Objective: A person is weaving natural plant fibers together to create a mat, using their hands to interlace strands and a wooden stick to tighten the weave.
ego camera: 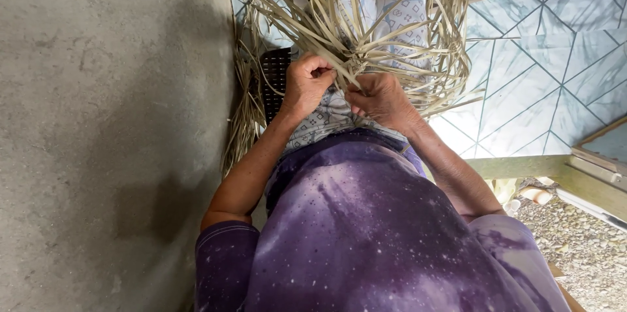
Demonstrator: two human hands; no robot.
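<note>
Farthest to the left of the woven knot (353, 64) lies the grey concrete floor (98, 142), bare and rough. Nearer the knot, loose pale straw strips (245, 122) trail down along the floor's edge, and a dark slatted stool (274, 83) shows just left of my wrist.

My left hand (305, 84) sits just left of the knot, its grip pressed together into a fist around a few of the strips, knuckles up, thumb tucked against the fingers. The strips run out of that fist straight into the knot, touching it.

The knot itself rests over my lap, on the patterned light cloth (392, 11) that covers my knees, above my purple shirt (366, 233). From it long flat strips (326, 5) fan upward and outward in loops on every side.

My right hand (382, 99) lies just right of and slightly below the knot, touching the weave. Its grip is pinching strips at the knot's lower edge, fingers curled under so I cannot see the tips.

Further right of the knot, more strips (450, 57) arc out over the pale tiled floor (555, 57) with its dark diagonal lines. Well to the right and lower, a wooden frame (588, 181) borders a patch of gravel (575, 246).
</note>
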